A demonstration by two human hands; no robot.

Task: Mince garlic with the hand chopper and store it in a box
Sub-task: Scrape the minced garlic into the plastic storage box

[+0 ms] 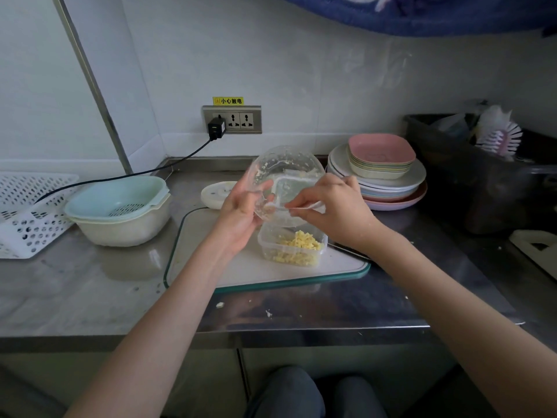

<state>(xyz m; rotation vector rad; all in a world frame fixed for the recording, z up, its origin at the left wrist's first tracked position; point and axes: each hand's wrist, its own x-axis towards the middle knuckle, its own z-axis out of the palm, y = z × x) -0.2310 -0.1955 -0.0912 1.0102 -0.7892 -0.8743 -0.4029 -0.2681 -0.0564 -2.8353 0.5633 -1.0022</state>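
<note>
The clear chopper bowl (281, 179) is tipped on its side above the storage box (291, 247), its open mouth turned down and toward the person, its long axis running from upper left to lower right. Bits of garlic cling to its inner wall. The left hand (241, 211) grips the bowl's left rim, thumb curled over the edge. The right hand (337, 203) has its fingers bent and reaching in at the bowl's lower lip; whether they pinch a tool or only scrape the wall cannot be told.

The box stands upright near the right half of the glass cutting board (241, 271), open, about half filled with a heap of yellow minced garlic (298, 244). The board's front left part lies bare, and the steel counter (90, 294) in front of it carries only a few crumbs.

The chopper lid (215, 193) lies flat behind the board. A colander bowl (120, 211) sits to the left, a stack of plates (379, 173) to the right.
</note>
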